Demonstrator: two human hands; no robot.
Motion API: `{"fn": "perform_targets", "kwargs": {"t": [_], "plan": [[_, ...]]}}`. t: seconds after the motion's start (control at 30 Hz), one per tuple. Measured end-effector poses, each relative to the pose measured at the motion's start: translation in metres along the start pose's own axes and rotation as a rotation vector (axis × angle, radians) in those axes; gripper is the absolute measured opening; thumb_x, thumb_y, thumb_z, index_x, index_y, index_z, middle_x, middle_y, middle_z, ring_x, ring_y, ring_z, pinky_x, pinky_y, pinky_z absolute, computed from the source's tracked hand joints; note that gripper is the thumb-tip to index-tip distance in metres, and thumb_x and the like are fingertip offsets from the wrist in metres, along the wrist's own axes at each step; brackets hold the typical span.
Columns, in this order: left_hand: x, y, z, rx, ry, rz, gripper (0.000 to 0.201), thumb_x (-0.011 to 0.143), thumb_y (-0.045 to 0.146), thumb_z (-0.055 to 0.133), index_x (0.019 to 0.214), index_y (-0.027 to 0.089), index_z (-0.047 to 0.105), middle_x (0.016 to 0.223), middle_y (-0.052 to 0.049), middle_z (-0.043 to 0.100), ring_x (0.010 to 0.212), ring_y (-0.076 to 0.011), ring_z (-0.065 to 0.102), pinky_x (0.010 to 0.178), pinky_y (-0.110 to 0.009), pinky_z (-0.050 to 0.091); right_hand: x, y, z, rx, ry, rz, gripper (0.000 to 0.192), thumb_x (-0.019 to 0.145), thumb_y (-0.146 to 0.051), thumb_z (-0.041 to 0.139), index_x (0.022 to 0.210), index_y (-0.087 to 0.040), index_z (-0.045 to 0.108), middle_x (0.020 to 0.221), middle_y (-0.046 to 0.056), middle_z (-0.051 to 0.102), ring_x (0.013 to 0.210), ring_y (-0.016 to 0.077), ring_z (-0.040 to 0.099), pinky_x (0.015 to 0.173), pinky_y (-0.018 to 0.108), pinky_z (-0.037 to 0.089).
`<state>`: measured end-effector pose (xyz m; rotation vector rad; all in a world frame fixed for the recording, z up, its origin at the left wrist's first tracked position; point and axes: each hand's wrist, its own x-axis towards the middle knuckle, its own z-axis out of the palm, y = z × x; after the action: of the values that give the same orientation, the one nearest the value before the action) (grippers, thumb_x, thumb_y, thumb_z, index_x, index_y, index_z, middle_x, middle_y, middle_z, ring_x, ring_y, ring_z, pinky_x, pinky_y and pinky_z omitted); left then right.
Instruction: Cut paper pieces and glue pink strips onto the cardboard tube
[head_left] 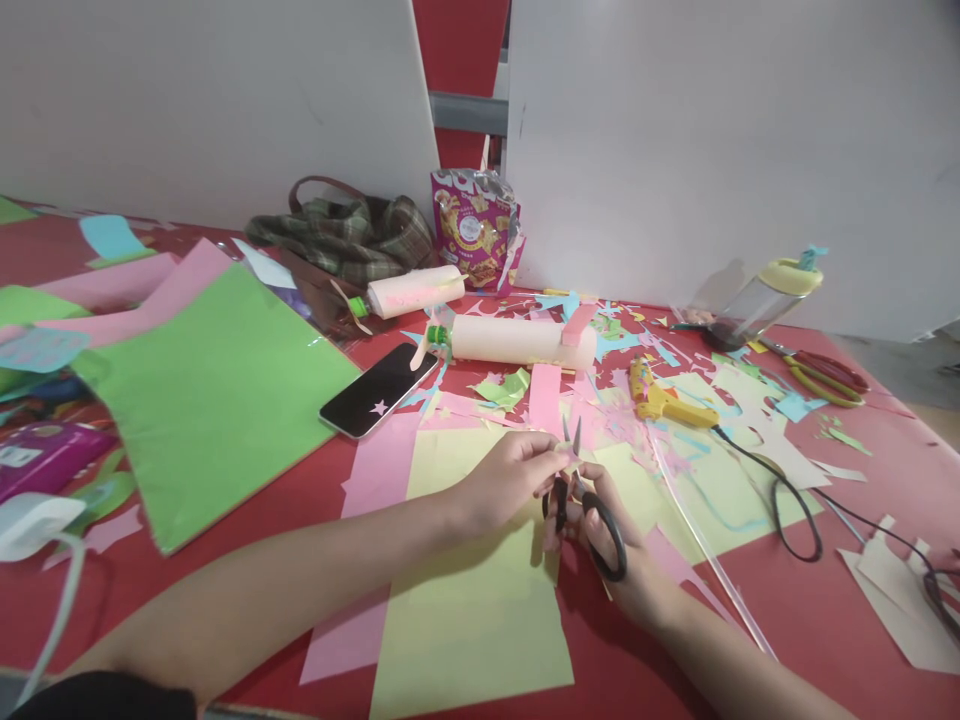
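Observation:
My right hand (611,540) grips a pair of black-handled scissors (613,535), fingers in the loops and the blades pointing away from me, slightly apart. Close beside the blades, my left hand (517,475) pinches a small pale piece of paper (568,457); its exact shape is hard to make out. Both hands are above a yellow paper sheet (472,640) and a pink strip of paper (367,500). Just beyond them, a paper-wrapped bottle (517,341) with a green cap lies on its side.
A phone (379,390) with a pink star on it lies left of the bottle. Green sheets (217,400) cover the left side. To the right are a yellow glue gun (667,400) with its cord, red-and-green-handled scissors (825,375) and a clear container (761,310). Paper scraps litter the red table (255,600).

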<state>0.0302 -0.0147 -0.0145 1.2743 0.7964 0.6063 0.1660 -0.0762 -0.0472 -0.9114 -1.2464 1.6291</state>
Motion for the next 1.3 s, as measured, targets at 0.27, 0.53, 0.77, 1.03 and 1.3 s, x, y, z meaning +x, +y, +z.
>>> {"fn": "perform_targets", "kwargs": {"t": [0.27,0.53,0.77,1.03,1.3], "plan": [[0.000,-0.001,0.000,0.007,0.008,0.022,0.028,0.078,0.026,0.038,0.053,0.015,0.034,0.051,0.006,0.030,0.049,-0.0063,0.030,0.052,-0.022,0.025,0.000,0.003,-0.001,0.011,0.003,-0.026,0.024,0.082,-0.043,0.036,0.096,-0.024,0.033,0.085,0.003,0.049,0.063,0.0123,0.046,0.058,0.028,0.037],[0.001,-0.002,-0.001,-0.002,0.010,0.016,0.028,0.078,0.028,0.039,0.053,0.015,0.034,0.051,0.006,0.031,0.046,-0.0053,0.032,0.050,-0.021,0.026,0.001,-0.001,0.000,0.032,0.009,0.005,0.019,0.083,-0.039,0.038,0.095,-0.026,0.033,0.084,0.001,0.044,0.059,0.0087,0.046,0.056,0.026,0.038],[0.002,0.000,-0.001,0.007,0.019,0.014,0.029,0.077,0.031,0.041,0.053,0.016,0.037,0.050,0.005,0.033,0.046,-0.0056,0.033,0.048,-0.020,0.028,0.002,0.005,-0.002,0.131,0.139,-0.008,0.016,0.080,-0.036,0.045,0.090,-0.027,0.036,0.070,-0.004,0.039,0.050,0.0059,0.042,0.048,0.021,0.036],[0.003,-0.003,-0.005,0.273,-0.162,-0.028,0.026,0.077,0.030,0.041,0.056,0.014,0.042,0.053,0.005,0.033,0.047,-0.0053,0.030,0.045,-0.019,0.024,0.007,-0.003,-0.009,0.160,0.390,-0.077,0.027,0.069,-0.021,0.059,0.086,-0.027,0.039,0.075,-0.005,0.046,0.066,0.0091,0.046,0.063,0.024,0.039],[0.005,-0.005,-0.010,0.424,-0.341,-0.035,0.029,0.078,0.035,0.038,0.058,0.015,0.039,0.053,0.005,0.030,0.047,-0.0054,0.024,0.045,-0.020,0.021,0.009,0.000,-0.010,0.180,0.367,-0.046,0.034,0.066,-0.011,0.058,0.085,-0.028,0.036,0.075,-0.006,0.047,0.062,0.0074,0.046,0.057,0.021,0.038]]}}
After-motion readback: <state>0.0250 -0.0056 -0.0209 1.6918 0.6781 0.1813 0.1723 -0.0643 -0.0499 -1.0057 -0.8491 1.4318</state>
